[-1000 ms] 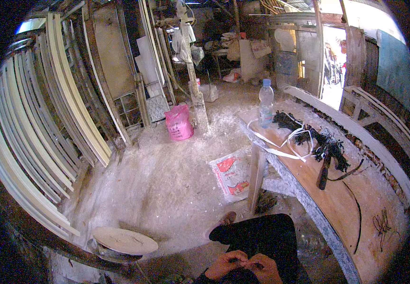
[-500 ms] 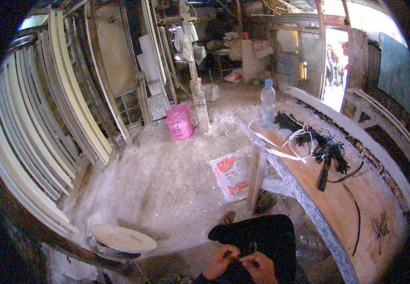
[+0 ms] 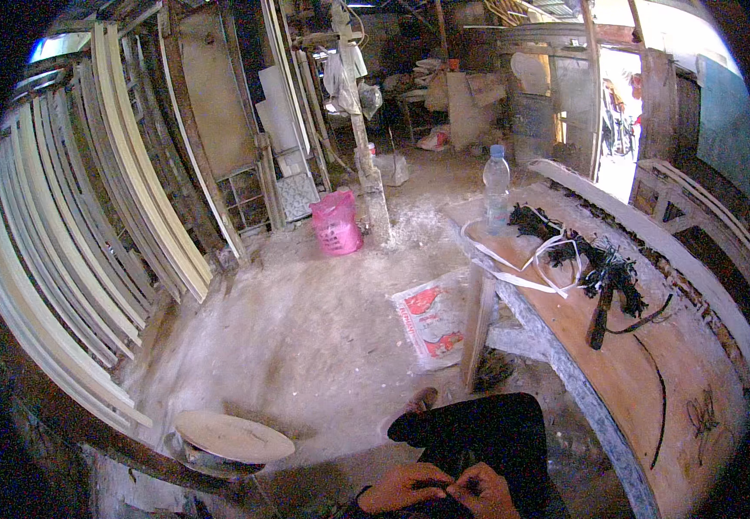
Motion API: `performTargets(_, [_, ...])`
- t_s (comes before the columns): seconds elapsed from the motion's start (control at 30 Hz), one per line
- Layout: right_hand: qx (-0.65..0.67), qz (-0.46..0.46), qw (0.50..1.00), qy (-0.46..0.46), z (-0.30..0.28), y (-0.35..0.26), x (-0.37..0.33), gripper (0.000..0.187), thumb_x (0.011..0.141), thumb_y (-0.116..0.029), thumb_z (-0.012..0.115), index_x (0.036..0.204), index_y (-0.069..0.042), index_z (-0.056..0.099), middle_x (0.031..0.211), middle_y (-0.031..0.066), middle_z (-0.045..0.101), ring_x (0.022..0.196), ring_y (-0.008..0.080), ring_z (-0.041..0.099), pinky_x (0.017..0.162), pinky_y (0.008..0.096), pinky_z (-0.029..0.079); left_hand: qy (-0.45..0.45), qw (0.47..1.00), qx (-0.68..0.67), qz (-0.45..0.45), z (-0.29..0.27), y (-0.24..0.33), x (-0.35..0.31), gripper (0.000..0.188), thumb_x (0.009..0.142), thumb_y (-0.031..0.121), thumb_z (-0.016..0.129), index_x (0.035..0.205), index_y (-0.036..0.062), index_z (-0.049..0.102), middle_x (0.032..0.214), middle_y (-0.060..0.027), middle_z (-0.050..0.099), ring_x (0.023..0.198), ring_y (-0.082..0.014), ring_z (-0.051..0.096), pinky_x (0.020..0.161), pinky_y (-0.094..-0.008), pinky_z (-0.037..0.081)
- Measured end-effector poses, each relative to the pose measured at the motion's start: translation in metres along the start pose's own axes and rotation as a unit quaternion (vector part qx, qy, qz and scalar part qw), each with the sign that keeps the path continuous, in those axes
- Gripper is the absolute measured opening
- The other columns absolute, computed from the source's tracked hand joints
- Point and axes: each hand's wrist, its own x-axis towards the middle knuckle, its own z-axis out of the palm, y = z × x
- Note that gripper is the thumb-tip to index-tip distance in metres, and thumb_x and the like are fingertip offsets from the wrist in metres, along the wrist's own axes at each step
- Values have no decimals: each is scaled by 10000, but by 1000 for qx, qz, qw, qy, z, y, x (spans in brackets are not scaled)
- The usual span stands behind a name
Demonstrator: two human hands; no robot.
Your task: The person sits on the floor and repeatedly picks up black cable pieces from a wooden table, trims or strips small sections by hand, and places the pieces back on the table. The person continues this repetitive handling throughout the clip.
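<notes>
Low in front of me, over my dark-trousered leg [image 3: 500, 424], both hands meet at the fingertips. My left hand [image 3: 403, 487] has its fingers bent and pressed together. Thumb and fingers of my right hand [image 3: 485, 493] are pinched close beside it. Whatever lies between them is too small and dim to make out. To the right, on the workbench [image 3: 565, 333], lies a bundle of black strips [image 3: 610, 275] with a dark handle-like piece [image 3: 598, 322] pointing toward me. A white strap [image 3: 526, 281] loops next to the bundle.
A clear plastic bottle [image 3: 496, 195] with a blue cap stands at the bench's far end. Thin dark strands [image 3: 701, 415] lie on its near part. A round board [image 3: 235, 436] is at lower left. On the floor are a pink bag [image 3: 337, 227] and a printed sack [image 3: 434, 322].
My left hand's fingers have straightened somewhat and reach further toward the right hand. The fingertips remain together. The whole view has shifted slightly, while the things on the bench stay put.
</notes>
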Motion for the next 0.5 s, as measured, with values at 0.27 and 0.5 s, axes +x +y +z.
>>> performTargets(0.27, [-20,-19,999,-33,-9,1,1,85,804,-66,600,817,-64,515,651,7,486,596,64,459,546,223,398,-66,996,52,33,4,-14,7,232,837,246,566,971,59,584,903,-86,584,864,-222,564,780,-328,441])
performTargets(0.5, [3,-6,991,-131,-11,12,-3,113,845,-61,522,955,-56,494,809,38,484,713,90,484,644,220,409,-106,993,33,37,6,-20,1,168,839,206,557,885,51,603,839,-106,570,813,-237,552,701,-336,434])
